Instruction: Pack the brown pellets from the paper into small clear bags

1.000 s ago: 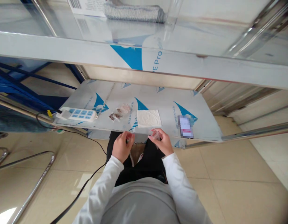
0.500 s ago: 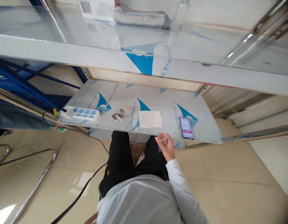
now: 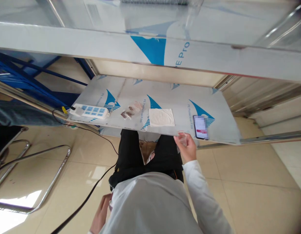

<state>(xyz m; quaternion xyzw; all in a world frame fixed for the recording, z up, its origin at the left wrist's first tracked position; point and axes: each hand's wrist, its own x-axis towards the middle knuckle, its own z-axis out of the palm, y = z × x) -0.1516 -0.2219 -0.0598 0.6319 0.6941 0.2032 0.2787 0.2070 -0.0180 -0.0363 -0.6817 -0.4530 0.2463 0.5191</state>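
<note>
My right hand (image 3: 189, 149) is closed, thumb against fingers, on a small clear plastic bag (image 3: 182, 138) just off the front edge of the lower shelf (image 3: 179, 99). A folded white cloth (image 3: 162, 117) lies on that shelf, ahead and to the left of this hand. Just right of the hand lies a phone (image 3: 201, 127) with its screen lit. Down by my left hip is my left hand (image 3: 101, 210), its fingertips hidden against my clothes. Left of the cloth rests a crumpled clear bag (image 3: 131, 111) with small dark things in it.
A white power strip (image 3: 93, 111) sits at the shelf's left end, its black cable (image 3: 84, 198) running down across the floor. An upper shelf (image 3: 92, 42) spans the view above. A metal-framed chair (image 3: 65, 156) stands at left.
The view has tilted down, and the upper shelf's items are mostly out of frame. My left hand has come further into view by my hip. My right hand still holds the clear bag.
</note>
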